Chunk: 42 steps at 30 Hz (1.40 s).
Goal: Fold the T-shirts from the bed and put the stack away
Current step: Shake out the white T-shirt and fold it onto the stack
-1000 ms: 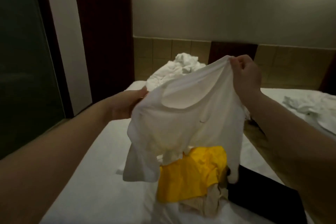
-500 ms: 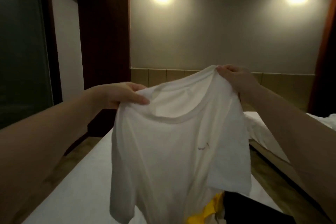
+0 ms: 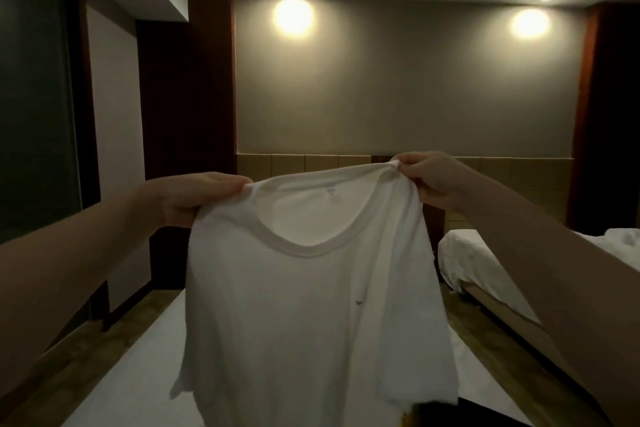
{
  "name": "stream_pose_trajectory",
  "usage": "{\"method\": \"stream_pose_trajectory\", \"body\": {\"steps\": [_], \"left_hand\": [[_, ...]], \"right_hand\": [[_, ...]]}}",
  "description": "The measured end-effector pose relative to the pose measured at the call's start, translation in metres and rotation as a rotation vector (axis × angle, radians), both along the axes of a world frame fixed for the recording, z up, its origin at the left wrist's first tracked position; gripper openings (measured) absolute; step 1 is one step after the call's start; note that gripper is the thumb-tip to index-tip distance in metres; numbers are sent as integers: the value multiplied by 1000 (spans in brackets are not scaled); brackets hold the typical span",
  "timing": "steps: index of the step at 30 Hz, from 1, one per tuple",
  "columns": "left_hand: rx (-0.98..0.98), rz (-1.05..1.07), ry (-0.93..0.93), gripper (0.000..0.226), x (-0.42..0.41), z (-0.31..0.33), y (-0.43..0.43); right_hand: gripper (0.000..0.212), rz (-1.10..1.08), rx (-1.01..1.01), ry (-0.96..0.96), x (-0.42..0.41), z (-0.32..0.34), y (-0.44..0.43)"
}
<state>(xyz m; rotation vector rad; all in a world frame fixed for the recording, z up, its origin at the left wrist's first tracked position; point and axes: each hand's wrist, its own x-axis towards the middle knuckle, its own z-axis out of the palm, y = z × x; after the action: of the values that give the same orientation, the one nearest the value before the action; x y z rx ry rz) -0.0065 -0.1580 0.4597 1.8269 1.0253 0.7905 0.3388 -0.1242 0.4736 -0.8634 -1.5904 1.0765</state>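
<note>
Left hand (image 3: 204, 198): my fingers (image 3: 239, 181) pinch the white T-shirt (image 3: 304, 315) at its left shoulder.
Right hand (image 3: 433, 180): my fingers (image 3: 403, 163) bunch and grip the right shoulder.
T-shirt: held up in the air, neckline toward me, hanging over the bed (image 3: 138, 374).
Background: second bed (image 3: 464, 260) at right; two lit wall lamps (image 3: 292, 15).

White T-shirt (image 3: 304, 305) aloft — shoulders pinched in left hand (image 3: 197, 198) and right hand (image 3: 433, 180).

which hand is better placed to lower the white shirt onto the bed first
Left, probably: the left hand pinches the T-shirt lower, nearer the bed; the right hand holds it higher.
</note>
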Motion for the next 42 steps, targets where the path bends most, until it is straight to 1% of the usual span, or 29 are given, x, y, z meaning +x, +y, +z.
{"method": "stream_pose_trajectory", "body": {"steps": [2, 3, 5, 6, 8, 10, 12, 14, 15, 17, 19, 20, 21, 22, 24, 25, 26, 27, 28, 31, 34, 35, 36, 37, 38, 39, 40, 41, 42], "left_hand": [[31, 16, -74, 87, 3, 8, -2], [52, 30, -80, 74, 4, 14, -4], [66, -12, -17, 46, 3, 21, -6], [56, -58, 18, 45, 1, 23, -6], [11, -108, 75, 59, -5, 24, -5], [3, -124, 94, 60, -7, 23, -4], [34, -86, 65, 59, -7, 22, -1], [71, -44, 32, 63, -3, 19, 2], [92, -26, -4, 63, 1, 19, 0], [182, 37, -120, 53, 10, 25, -2], [314, 133, -324, 25, 19, 34, -3], [370, 199, -357, 12, 25, 36, -4], [409, 256, -307, 9, 30, 36, -4], [436, 297, -156, 11, 34, 33, -3], [495, 350, 203, 9, 38, 18, 0], [542, 390, 255, 11, 36, 12, 3], [574, 435, 191, 13, 34, 11, 2], [603, 468, 75, 15, 32, 13, 1], [624, 484, 22, 17, 32, 16, -2], [589, 448, -7, 19, 33, 20, 0], [617, 498, -194, 17, 38, 30, -1], [655, 526, -271, 16, 37, 34, 1], [668, 523, -316, 15, 34, 37, 3], [629, 472, -291, 17, 30, 39, 5], [526, 366, -202, 28, 28, 38, 5], [385, 260, -72, 47, 23, 35, 4], [278, 204, 37, 61, 17, 30, 4], [217, 174, 91, 67, 12, 24, 8], [193, 164, 74, 66, 11, 17, 12]], "right_hand": [[23, -52, 45, 81, -1, 6, 0], [22, -84, 73, 109, -1, 10, 0], [16, -156, 141, 101, 2, 18, -1], [13, -192, 174, 55, 4, 20, -1], [12, -219, 209, -67, 12, 21, -1], [17, -153, 176, -162, 22, 20, -3], [14, -128, 175, -282, 28, 14, -3], [8, -208, 250, -445, 27, 8, -3], [5, -239, 297, -480, 26, 8, -3], [6, -268, 384, -427, 24, 17, -5], [8, -272, 415, -168, 23, 35, -11], [9, -295, 415, -49, 23, 41, -12], [10, -341, 427, -16, 23, 41, -10], [11, -405, 443, -96, 21, 37, -8], [14, -466, 451, -419, 18, 16, 1], [15, -486, 464, -515, 20, 5, 6], [17, -522, 481, -517, 21, -2, 8], [19, -554, 493, -459, 23, -4, 6], [22, -569, 492, -399, 24, -3, 5], [29, -601, 522, -402, 23, 8, 1], [30, -672, 524, -191, 18, 17, 5], [26, -635, 501, -212, 13, 17, 7], [21, -595, 482, -281, 10, 14, 10], [20, -575, 488, -324, 8, 13, 13], [23, -600, 511, -266, 8, 14, 16], [27, -638, 520, -161, 9, 18, 16], [31, -671, 513, -102, 11, 21, 18], [35, -654, 484, -131, 11, 22, 20], [37, -608, 439, -192, 10, 19, 22]]}}
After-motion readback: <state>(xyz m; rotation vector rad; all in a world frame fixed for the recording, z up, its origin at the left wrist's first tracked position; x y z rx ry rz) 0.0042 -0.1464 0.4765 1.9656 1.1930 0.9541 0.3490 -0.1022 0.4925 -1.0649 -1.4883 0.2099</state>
